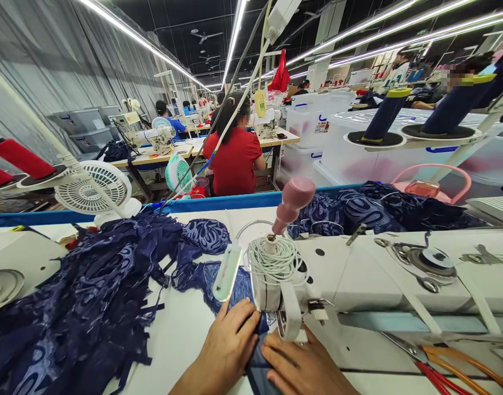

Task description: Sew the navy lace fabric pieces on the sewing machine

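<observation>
Both hands lie flat at 6 o'clock on the desk (181, 334), pressing a small piece of navy fabric (257, 367) just under the head of the white sewing machine (358, 274). The left hand (229, 348) rests palm down with fingers spread toward 1 o'clock; its grip is open, pinning the cloth rather than clasping it. The right hand (301, 365) lies just beside it, fingers stretched toward 9 o'clock, its grip likewise open and flat on the fabric. The two hands nearly touch over the piece.

At 9 o'clock a loose heap of navy patterned strips (90, 296) spreads across the desk. More of the same cloth (379, 211) is piled behind the machine at 1 o'clock. A coil of white cord (274, 260) sits on the machine head, below a pink knob (292, 200). Orange-handled scissors (436, 359) lie at 4 o'clock. A white fan (93, 192) stands at 10 o'clock. Ahead, a person in a red top (234, 159) sits at another desk.
</observation>
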Demonstrator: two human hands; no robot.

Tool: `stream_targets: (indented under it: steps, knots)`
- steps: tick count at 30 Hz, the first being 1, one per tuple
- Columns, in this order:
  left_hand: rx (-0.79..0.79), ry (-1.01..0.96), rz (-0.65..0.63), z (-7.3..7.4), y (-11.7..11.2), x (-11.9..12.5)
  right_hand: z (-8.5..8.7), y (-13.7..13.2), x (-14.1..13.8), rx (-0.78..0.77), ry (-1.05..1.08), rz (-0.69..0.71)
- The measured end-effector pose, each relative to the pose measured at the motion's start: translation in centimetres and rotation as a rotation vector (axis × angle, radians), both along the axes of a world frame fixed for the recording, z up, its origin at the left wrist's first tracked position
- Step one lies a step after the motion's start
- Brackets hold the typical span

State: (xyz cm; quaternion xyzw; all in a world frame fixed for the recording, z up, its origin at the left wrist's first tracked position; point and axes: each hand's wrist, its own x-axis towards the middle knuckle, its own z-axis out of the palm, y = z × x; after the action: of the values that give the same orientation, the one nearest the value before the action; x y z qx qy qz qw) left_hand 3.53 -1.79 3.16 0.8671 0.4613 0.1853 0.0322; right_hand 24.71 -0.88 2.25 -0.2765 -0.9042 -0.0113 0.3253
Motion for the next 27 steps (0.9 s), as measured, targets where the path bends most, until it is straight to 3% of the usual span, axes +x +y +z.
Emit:
stream_targets:
  steps: [8, 14, 21, 27]
  knots:
    - [-0.095, 0.057, -0.029, 0.7, 0.1, -0.5, -0.3, 0.1, 0.8, 0.033, -0.093, 0.008]
    - [-0.108, -0.013, -0.020, 0.9, 0.5, -1.0, -0.1, 0.1, 0.9, 0.040, -0.157, 0.025]
    - [-0.113, -0.023, 0.029, 0.5, 0.9, -1.0, 0.3, 0.0, 0.2, 0.007, -0.014, -0.015]
    - [-0.152, -0.032, 0.059, 1.0, 0.1, -0.9, 0.8, 0.9, -0.3, 0.159, 0.105, 0.058]
